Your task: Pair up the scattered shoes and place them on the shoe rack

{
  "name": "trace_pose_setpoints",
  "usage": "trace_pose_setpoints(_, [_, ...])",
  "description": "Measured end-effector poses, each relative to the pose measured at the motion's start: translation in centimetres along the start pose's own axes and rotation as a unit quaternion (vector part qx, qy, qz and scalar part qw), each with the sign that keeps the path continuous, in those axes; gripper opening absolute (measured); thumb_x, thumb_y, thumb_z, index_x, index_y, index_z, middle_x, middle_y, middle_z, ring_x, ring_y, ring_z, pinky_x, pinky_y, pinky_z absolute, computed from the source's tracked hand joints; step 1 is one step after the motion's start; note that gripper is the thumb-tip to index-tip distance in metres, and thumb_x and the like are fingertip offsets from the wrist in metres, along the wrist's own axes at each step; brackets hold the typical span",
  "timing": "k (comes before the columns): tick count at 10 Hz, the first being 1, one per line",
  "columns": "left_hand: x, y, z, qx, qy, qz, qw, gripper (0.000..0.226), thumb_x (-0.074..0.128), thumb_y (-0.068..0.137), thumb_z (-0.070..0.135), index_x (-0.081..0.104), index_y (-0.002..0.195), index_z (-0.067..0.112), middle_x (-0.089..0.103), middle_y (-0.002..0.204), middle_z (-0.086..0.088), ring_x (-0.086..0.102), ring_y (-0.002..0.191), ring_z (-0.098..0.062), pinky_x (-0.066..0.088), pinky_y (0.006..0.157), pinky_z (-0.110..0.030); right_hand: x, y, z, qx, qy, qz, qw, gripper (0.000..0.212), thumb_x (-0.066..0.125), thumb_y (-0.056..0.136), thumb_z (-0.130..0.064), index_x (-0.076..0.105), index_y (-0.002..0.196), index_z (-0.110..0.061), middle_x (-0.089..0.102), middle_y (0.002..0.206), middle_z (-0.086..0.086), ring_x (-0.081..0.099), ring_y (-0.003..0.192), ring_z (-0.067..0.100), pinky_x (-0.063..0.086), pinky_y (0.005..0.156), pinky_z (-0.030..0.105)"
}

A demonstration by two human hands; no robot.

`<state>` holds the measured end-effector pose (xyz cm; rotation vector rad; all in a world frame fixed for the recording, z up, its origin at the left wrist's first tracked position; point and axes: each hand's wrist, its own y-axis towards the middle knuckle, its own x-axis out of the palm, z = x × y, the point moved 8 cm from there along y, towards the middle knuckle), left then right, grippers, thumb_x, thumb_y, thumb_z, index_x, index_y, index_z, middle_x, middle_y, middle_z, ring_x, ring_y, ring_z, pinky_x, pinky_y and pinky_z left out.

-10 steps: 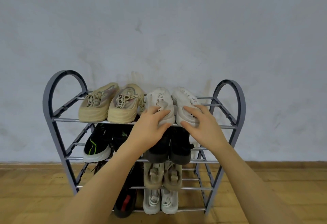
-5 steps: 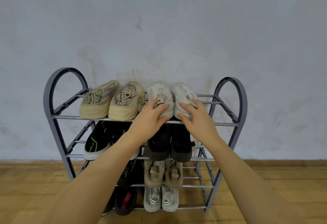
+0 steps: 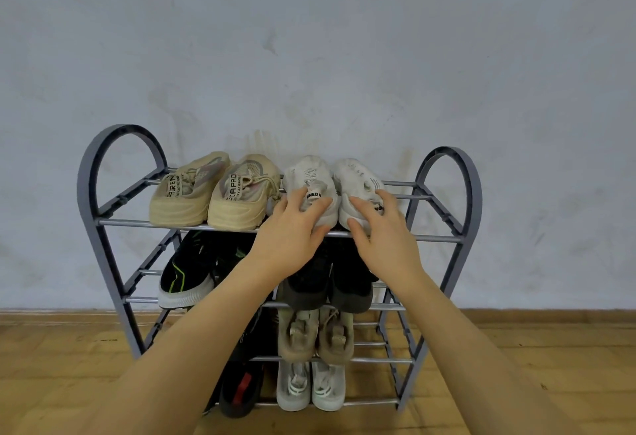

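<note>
Wood floor (image 3: 516, 383), grey wall (image 3: 309, 39); shoe rack (image 3: 447, 238) full; left hand (image 3: 292, 231), right hand (image 3: 382, 231) each grasping a white shoe (image 3: 309, 173); forearms hide lower tiers.

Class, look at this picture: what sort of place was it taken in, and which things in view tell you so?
Probably a home entryway or room corner: a grey metal tiered shoe rack filled with paired shoes stands on a wooden plank floor against a scuffed pale plaster wall.
</note>
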<state>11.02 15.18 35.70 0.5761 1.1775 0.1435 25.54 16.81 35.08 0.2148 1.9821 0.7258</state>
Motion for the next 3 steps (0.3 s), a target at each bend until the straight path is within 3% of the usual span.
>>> trace_pose_setpoints(1, [-0.5, -0.4, -0.2, -0.001, 0.042, 0.024, 0.999, 0.049, 0.046, 0.093, 0.037, 0.034, 0.140, 0.029, 0.030, 0.147, -0.010, 0.040, 0.123, -0.039, 0.045, 0.085, -0.044, -0.4, 0.1, -0.1, 0.007, -0.003, 0.021, 1.000, 0.041, 0.047, 0.092, -0.041, 0.047, 0.132, -0.032, 0.023, 0.151, 0.009, 0.029, 0.132, 0.033, 0.039, 0.101, 0.049])
trace_pose_setpoints(2, [-2.5, 0.4, -0.3, 0.024, 0.025, 0.087, 0.996, 0.043, 0.047, 0.092, 0.033, 0.042, 0.134, 0.023, 0.041, 0.139, -0.009, 0.045, 0.117, -0.034, 0.046, 0.079, -0.040, -1.8, 1.6, -0.7, -0.012, 0.032, 0.067, 0.997, 0.039, 0.050, 0.091, -0.039, 0.052, 0.128, -0.029, 0.028, 0.148, 0.005, 0.031, 0.130, 0.027, 0.039, 0.099, 0.044])
trace_pose_setpoints(3, [-4.9, 2.6, -1.3, -0.013, -0.011, 0.068, 0.998, 0.041, 0.045, 0.094, 0.034, 0.046, 0.131, 0.017, 0.045, 0.134, -0.006, 0.047, 0.114, -0.030, 0.045, 0.082, -0.040, -3.8, 3.8, -1.0, 0.030, 0.092, 0.073, 0.993, 0.035, 0.050, 0.092, -0.034, 0.056, 0.125, -0.024, 0.035, 0.143, 0.001, 0.040, 0.125, 0.023, 0.045, 0.092, 0.038])
